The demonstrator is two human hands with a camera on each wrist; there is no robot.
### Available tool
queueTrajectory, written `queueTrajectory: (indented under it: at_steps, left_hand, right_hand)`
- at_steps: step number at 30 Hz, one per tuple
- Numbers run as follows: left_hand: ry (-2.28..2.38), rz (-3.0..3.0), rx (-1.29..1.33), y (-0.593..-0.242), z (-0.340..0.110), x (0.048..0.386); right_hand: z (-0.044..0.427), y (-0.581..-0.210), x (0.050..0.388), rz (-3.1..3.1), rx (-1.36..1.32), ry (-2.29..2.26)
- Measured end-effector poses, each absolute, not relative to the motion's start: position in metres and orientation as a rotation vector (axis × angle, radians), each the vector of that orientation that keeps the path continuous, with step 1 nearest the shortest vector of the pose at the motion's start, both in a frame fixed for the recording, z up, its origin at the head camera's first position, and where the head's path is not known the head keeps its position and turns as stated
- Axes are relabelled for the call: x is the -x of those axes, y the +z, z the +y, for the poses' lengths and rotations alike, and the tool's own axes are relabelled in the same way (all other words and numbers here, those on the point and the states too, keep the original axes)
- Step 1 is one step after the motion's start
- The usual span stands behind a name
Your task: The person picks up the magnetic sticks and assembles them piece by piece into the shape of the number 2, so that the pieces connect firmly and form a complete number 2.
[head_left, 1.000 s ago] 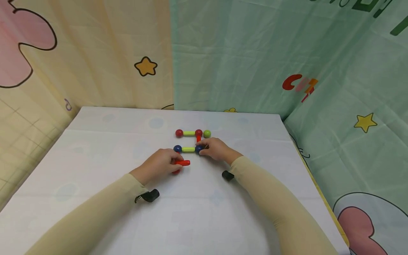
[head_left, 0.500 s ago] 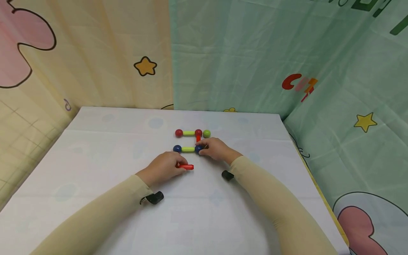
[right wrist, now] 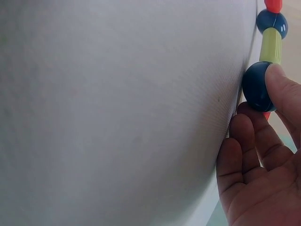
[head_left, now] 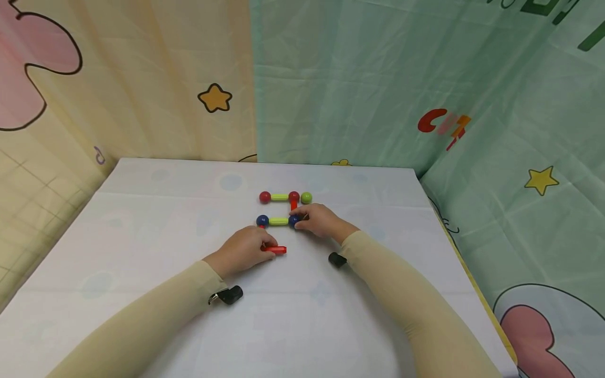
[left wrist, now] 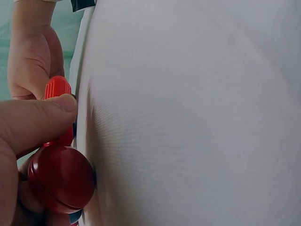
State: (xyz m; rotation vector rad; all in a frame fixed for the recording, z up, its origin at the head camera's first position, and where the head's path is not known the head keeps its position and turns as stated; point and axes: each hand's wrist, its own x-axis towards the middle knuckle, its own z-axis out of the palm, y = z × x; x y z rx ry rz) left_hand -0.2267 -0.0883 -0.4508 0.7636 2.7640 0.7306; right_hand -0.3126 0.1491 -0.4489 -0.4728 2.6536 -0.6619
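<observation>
Near the table's middle, my left hand (head_left: 242,249) pinches a red rod (head_left: 278,250) that points right. A dark red ball (left wrist: 63,179) sits at that rod's end in the left wrist view, by my fingers. My right hand (head_left: 323,221) holds a blue ball (right wrist: 256,87) between thumb and fingers. From it a yellow-green rod (head_left: 279,222) runs left to another blue ball (head_left: 262,220), which has a red stub (head_left: 262,226) below, partly hidden by my left hand. A further red rod (head_left: 294,204) runs back from the held ball to a red ball (head_left: 294,197).
Behind, a second yellow-green rod (head_left: 280,197) links that red ball to another red ball (head_left: 265,197). A green ball (head_left: 306,198) lies just right of them. The white-covered table (head_left: 283,325) ends at printed curtains (head_left: 340,84). Black wrist cameras (head_left: 231,295) show at both sleeves.
My left hand has moved slightly right and toward me, bringing the red rod along. The red ball seen under it earlier is hidden in the head view. My right hand has stayed put.
</observation>
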Motion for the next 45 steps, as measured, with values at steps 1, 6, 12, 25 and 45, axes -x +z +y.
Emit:
queueTrajectory:
  at_steps: [1,6,12,25,45]
  left_hand:
    - [0.727,2.765,-0.77,-0.451,-0.088,0.227]
    - [0.712,2.773,-0.806,-0.451,-0.088,0.227]
    - [0.709,2.772,-0.806,-0.452,-0.088,0.227]
    - [0.718,2.764,-0.815,-0.454,-0.088,0.228]
    - [0.717,2.767,-0.777,-0.454,-0.087,0.228]
  right_hand:
    - [0.149,-0.449,0.313,2.655,0.475,-0.661]
    - [0.149,-0.448,0.312,2.653,0.492,-0.661]
    - [0.149,-0.446,0.312,2.646,0.503,-0.662]
    - [0.153,-0.444,0.315,2.642,0.515,-0.662]
    - [0.158,-0.44,0.353,2.737,0.202,-0.743]
